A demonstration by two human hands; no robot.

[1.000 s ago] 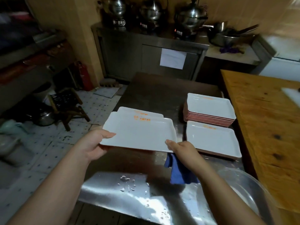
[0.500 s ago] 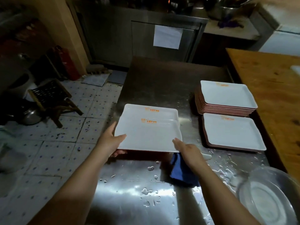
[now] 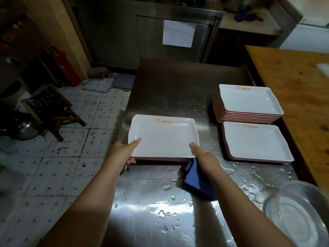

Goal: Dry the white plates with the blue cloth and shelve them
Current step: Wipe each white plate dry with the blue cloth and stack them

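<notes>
Metal basin (image 3: 299,211): nearest item, at the right front corner of the worktop; shiny inside, contents cannot be told.
Worktop (image 3: 169,82): stainless steel, wet, with water drops scattered over its near half.
Blue cloth (image 3: 197,179): bunched and hanging under the right hand, just below the near right corner of the held plates.
Right hand (image 3: 204,157): thumb on the top rim at the near right corner, fingers hidden below with the cloth; clamped on both.
Left hand (image 3: 124,152): thumb over the near left rim, fingertips showing beneath; clamped on the plates.
Held plates (image 3: 162,138): white rectangular top face with an orange logo, brown edges of more than one visible below; low over or just on the worktop, left of the two stacks.
Change: a second ago two offset plates were held raised; now they are squared into one stack and brought down. Judged to mean a set-down, with shelving yet to come.
Low stack (image 3: 256,141): a few plates, right of the held ones.
Tall stack (image 3: 247,102): many plates, just behind the low stack.
Wooden table (image 3: 293,77): borders the worktop on the right.
</notes>
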